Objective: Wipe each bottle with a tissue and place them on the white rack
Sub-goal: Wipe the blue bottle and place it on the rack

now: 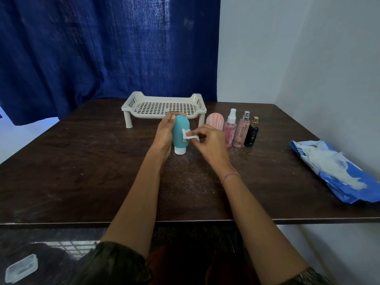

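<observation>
While the left hand [164,130] grips the teal bottle [180,128], which stands cap-down on the table [82,161] just in front of the rack [156,108], the right hand [211,142] pinches a small tissue [188,137] against the bottle's side. Nothing sits on the rack yet, so I judge the job barely begun, with this first bottle mid-wipe. Lined up to the right and untouched are the pink tube [214,122], spray bottle [229,128], peach perfume [242,131] and black perfume [251,133], all waiting for their wipe, with the tissue pack [329,167] farther right.
</observation>
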